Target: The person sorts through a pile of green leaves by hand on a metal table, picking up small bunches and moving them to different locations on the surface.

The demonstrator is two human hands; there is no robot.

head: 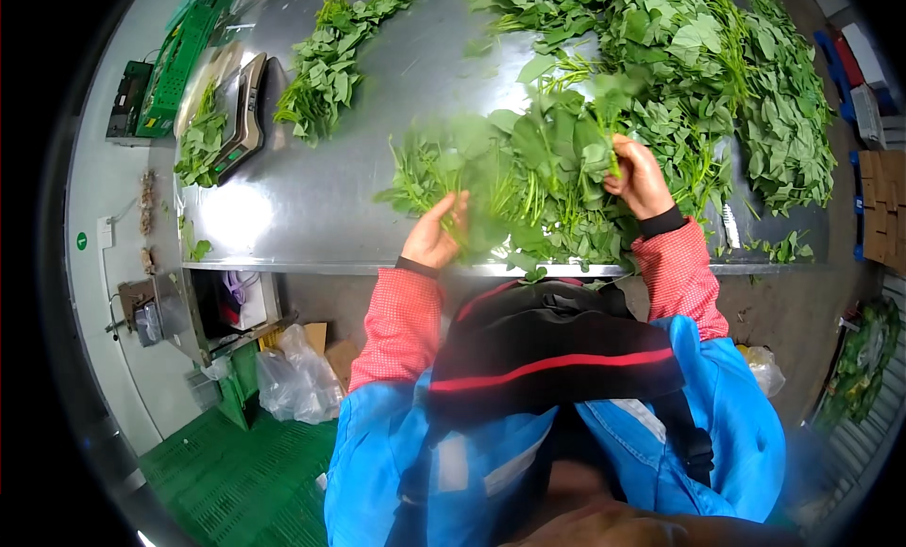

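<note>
My left hand (433, 234) is closed around the stems of a leafy green bunch (428, 157), whose leaves spread away from me over the steel table. To the right, my right hand (639, 177) pinches a leafy sprig (607, 133) between thumb and fingers. Between both hands lies a loose pile of leafy greens (541, 186), its stems pointing towards me near the table's front edge. Some leaves by the left hand are blurred. A few leaves hang over the edge in front of my black apron (552, 342).
Large heaps of greens (679, 44) cover the right of the steel table (325, 214). A long row of bunches (325, 73) lies at the back left. Beside it, a weighing scale (244, 122) stands near more greens (202, 143). Green crates (177, 65) are at far left.
</note>
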